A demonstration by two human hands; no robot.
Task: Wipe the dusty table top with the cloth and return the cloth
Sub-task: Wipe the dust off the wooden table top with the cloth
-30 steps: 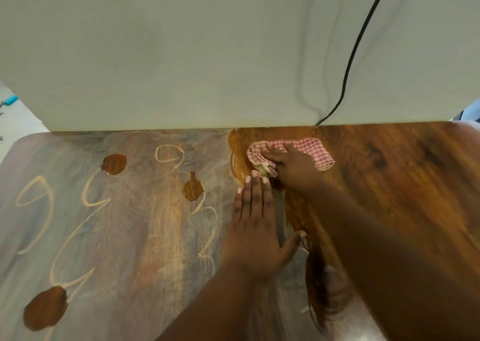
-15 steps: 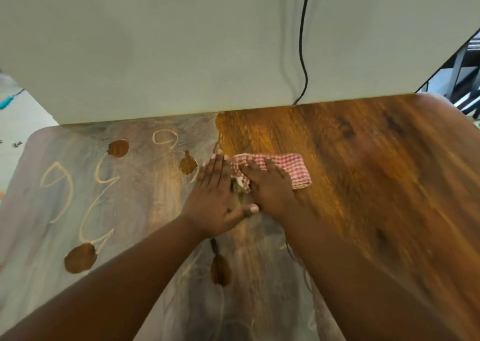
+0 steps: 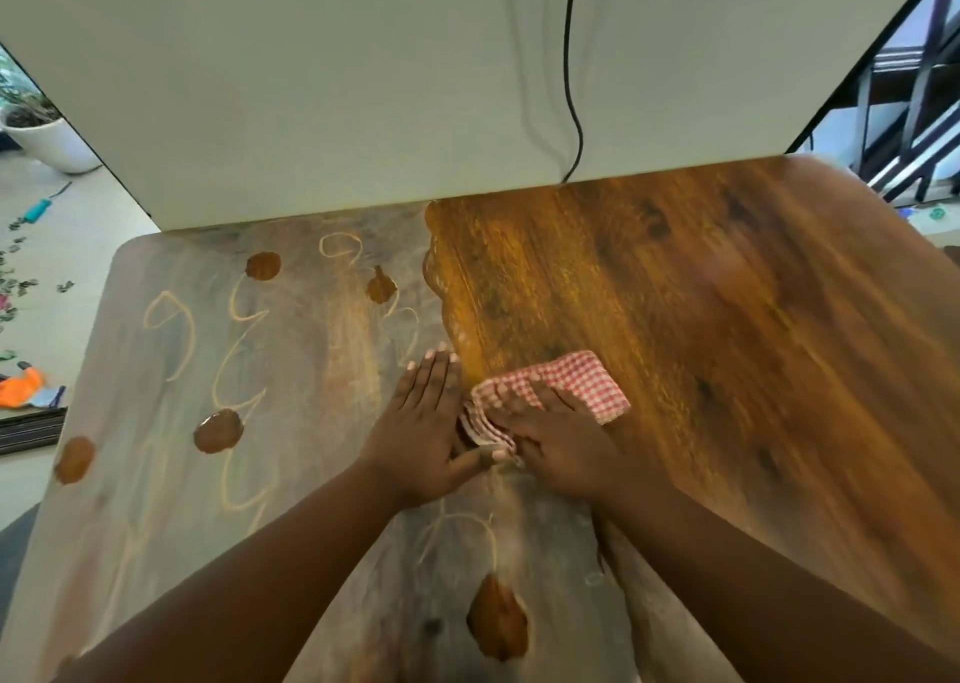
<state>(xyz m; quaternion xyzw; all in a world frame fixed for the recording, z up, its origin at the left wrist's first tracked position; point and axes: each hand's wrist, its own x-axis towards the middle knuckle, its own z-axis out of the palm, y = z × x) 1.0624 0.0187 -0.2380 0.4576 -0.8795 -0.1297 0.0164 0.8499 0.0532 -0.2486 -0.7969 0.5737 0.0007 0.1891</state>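
Note:
A red-and-white checked cloth lies folded on the wooden table top, at the border between the grey dusty left half and the clean brown right half. My right hand presses flat on the cloth's near part, fingers spread over it. My left hand lies flat on the dusty wood just left of the cloth, its thumb touching the cloth's bunched left edge. The dust shows finger-drawn loops and several bare round spots.
A white wall stands along the table's far edge, with a black cable hanging down it. On the floor at the left are a white plant pot, scattered leaves and an orange item. Dark metal rails stand at the far right.
The cloth and my right hand have slid from the far edge toward me along the dust border. My left hand now lies beside the cloth, and my view has tilted.

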